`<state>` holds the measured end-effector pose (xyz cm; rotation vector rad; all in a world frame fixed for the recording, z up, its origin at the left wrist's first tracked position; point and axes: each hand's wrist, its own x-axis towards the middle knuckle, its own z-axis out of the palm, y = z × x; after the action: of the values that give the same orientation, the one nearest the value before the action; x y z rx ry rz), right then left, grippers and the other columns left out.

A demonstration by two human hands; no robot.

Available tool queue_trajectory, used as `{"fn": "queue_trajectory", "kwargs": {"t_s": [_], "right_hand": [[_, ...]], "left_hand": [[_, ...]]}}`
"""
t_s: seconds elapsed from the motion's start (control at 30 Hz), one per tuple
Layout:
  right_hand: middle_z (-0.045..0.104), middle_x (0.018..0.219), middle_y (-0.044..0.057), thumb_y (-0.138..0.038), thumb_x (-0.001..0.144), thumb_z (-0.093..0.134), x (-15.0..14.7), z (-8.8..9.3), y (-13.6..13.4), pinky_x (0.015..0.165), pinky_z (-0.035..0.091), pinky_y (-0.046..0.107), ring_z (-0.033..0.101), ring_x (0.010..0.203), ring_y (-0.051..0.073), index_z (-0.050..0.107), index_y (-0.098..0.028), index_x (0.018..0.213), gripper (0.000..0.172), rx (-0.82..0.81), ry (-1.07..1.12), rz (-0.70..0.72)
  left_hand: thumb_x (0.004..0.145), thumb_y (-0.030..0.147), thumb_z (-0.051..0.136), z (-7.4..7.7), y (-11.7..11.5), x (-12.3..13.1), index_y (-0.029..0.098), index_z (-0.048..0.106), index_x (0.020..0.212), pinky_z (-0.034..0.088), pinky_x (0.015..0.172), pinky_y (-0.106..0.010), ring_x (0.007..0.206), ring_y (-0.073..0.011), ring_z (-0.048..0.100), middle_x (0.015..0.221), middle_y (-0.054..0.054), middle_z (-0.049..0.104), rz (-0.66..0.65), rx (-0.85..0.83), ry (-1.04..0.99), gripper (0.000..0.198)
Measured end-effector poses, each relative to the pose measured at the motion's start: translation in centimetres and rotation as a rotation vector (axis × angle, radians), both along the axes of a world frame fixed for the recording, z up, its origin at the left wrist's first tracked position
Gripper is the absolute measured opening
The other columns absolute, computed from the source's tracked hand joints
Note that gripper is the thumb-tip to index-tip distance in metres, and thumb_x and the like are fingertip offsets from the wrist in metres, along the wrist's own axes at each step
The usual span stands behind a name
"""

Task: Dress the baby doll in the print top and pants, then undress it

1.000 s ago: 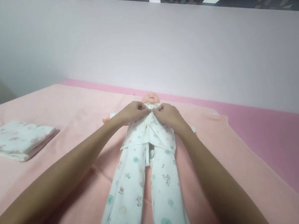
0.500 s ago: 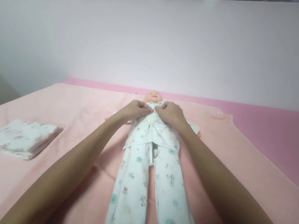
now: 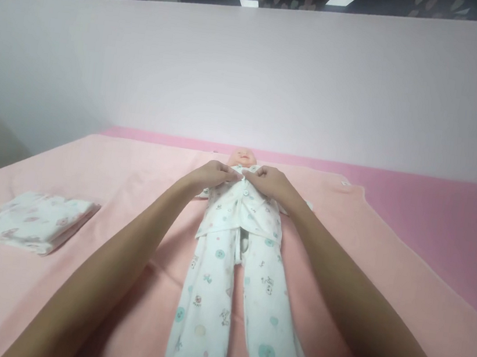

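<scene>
A baby doll [image 3: 242, 157] lies on its back, head away from me, on a peach blanket. It wears a white printed pajama top [image 3: 240, 214] and matching pants [image 3: 210, 292]. My left hand [image 3: 217, 174] pinches the left front edge of the top near the upper chest. Opposite it, my right hand [image 3: 270, 181] pinches the right edge, the fingertips of both hands almost meeting at the front opening. A button [image 3: 245, 193] shows just below the fingers. Exactly what lies between the fingertips is too small to make out. The arms partly cover the doll's sleeves.
A folded white cloth with a pink print [image 3: 37, 222] rests at the left. The peach blanket [image 3: 130, 299] lies over a pink mat [image 3: 442, 234], which shows at the right and back. Behind stands a pale wall [image 3: 251, 80].
Both hands stay at the chest of the top with little movement. The view has shifted slightly, and the doll's sleeves look more drawn in.
</scene>
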<state>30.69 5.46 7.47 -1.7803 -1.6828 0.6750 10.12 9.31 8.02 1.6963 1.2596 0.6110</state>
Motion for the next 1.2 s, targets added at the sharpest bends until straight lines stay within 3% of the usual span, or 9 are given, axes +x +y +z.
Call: {"fn": "queue_trajectory", "kwargs": {"t_s": [0.17, 0.33, 0.47, 0.7, 0.9, 1.2], "right_hand": [[0.071, 0.085, 0.001, -0.045, 0.084, 0.067, -0.2, -0.5, 0.3, 0.069, 0.038, 0.023, 0.059, 0.076, 0.013, 0.068, -0.019, 0.081, 0.026, 0.054, -0.010, -0.064], [0.068, 0.077, 0.000, -0.043, 0.081, 0.065, -0.4, -1.2, 0.6, 0.068, 0.037, 0.024, 0.057, 0.074, 0.013, 0.066, -0.018, 0.073, 0.026, 0.163, -0.018, -0.089], [0.066, 0.078, 0.000, -0.043, 0.086, 0.061, 0.1, -1.4, 0.8, 0.066, 0.038, 0.022, 0.056, 0.071, 0.011, 0.065, -0.018, 0.081, 0.026, 0.115, 0.107, -0.042], [0.070, 0.091, 0.003, -0.064, 0.084, 0.070, 0.7, -0.1, 0.3, 0.062, 0.040, 0.023, 0.059, 0.072, 0.012, 0.065, -0.019, 0.097, 0.048, -0.041, 0.002, 0.034], [0.070, 0.098, 0.002, -0.065, 0.074, 0.081, 1.1, 1.0, -0.5, 0.062, 0.042, 0.022, 0.061, 0.078, 0.013, 0.069, -0.021, 0.103, 0.054, -0.111, -0.037, 0.071], [0.071, 0.091, 0.000, -0.043, 0.075, 0.073, 0.3, 1.1, -1.0, 0.060, 0.043, 0.022, 0.061, 0.075, 0.012, 0.073, -0.020, 0.095, 0.031, -0.089, -0.001, 0.050]], "left_hand": [[0.077, 0.049, 0.084, 0.0, -0.3, 0.1, 0.019, 0.079, 0.086, 0.042, 0.069, -0.030, 0.073, -0.0173, 0.058, 0.080, -0.004, 0.069, -0.001, 0.050, 0.046, 0.032], [0.081, 0.048, 0.081, 0.0, -0.5, 0.3, 0.019, 0.078, 0.086, 0.041, 0.070, -0.030, 0.072, -0.0169, 0.057, 0.080, -0.004, 0.068, 0.005, 0.051, 0.050, 0.030], [0.080, 0.048, 0.083, 0.1, -0.7, 0.2, 0.018, 0.078, 0.086, 0.042, 0.070, -0.030, 0.073, -0.0175, 0.058, 0.082, -0.005, 0.069, 0.003, 0.036, 0.031, 0.031], [0.079, 0.047, 0.083, 0.1, -0.8, 0.2, 0.019, 0.080, 0.087, 0.042, 0.067, -0.028, 0.072, -0.0169, 0.058, 0.081, -0.004, 0.070, 0.004, 0.061, 0.041, 0.029], [0.076, 0.048, 0.086, 0.1, -0.4, -0.2, 0.019, 0.081, 0.088, 0.038, 0.063, -0.028, 0.065, -0.0153, 0.054, 0.071, -0.002, 0.065, -0.015, 0.058, 0.066, 0.032], [0.078, 0.050, 0.085, 0.4, -0.8, -0.1, 0.019, 0.075, 0.081, 0.038, 0.060, -0.029, 0.065, -0.0148, 0.051, 0.071, -0.001, 0.061, 0.012, -0.023, 0.046, 0.032]]}}
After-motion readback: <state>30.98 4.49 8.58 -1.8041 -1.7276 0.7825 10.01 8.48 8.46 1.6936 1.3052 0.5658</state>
